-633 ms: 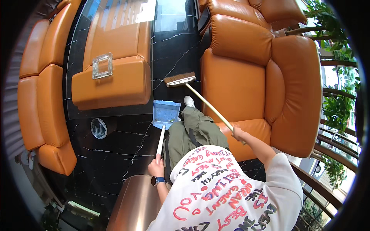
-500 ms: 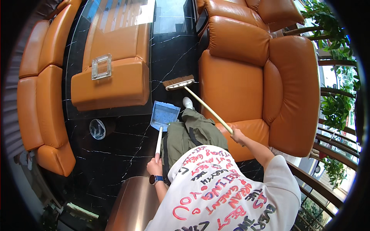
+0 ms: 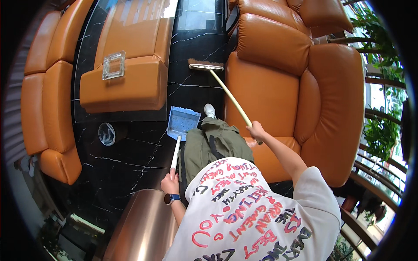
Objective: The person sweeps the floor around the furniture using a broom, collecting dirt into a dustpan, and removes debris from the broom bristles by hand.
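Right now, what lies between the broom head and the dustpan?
In the head view, dark floor with white veins lies between the broom head and the dustpan.

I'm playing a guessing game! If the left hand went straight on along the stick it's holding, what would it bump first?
Probably the blue dustpan: the left hand grips its white handle, which leads there. Depth is hard to judge.
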The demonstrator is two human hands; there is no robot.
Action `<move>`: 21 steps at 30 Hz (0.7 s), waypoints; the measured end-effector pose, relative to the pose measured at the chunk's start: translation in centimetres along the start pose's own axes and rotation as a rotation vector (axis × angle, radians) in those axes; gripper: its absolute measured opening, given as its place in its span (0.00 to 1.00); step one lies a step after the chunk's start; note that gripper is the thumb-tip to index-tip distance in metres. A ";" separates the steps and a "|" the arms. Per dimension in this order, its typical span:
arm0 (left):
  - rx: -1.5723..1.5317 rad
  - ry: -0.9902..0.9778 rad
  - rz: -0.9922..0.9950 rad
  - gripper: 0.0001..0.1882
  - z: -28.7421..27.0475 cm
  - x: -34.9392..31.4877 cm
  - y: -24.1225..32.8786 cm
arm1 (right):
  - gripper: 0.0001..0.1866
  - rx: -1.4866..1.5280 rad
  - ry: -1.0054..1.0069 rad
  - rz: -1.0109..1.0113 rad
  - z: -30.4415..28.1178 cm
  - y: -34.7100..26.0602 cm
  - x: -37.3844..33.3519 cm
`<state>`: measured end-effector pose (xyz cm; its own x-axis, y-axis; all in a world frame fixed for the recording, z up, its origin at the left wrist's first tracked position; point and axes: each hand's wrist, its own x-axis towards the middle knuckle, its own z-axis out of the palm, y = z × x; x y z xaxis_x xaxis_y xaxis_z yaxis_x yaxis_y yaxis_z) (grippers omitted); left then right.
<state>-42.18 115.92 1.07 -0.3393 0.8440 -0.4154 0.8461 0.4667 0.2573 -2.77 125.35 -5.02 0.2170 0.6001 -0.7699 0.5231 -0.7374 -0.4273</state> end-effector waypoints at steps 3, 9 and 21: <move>-0.027 0.053 -0.048 0.12 0.1 -1.5 0.2 | 0.12 -0.082 -0.056 0.133 -0.4 -3.3 2.9; -0.099 0.095 -0.177 0.10 -0.7 -3.6 -0.6 | 0.11 -0.136 -0.120 0.145 2.7 -3.2 2.8; 0.065 0.057 0.206 0.08 -1.7 2.5 -10.8 | 0.12 -0.193 -0.239 0.122 11.0 0.0 -4.5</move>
<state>-52.86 113.38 -1.28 -0.1775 0.9342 -0.3094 0.9241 0.2663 0.2740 -12.83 119.24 -6.83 0.1003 0.4044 -0.9091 0.6569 -0.7131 -0.2448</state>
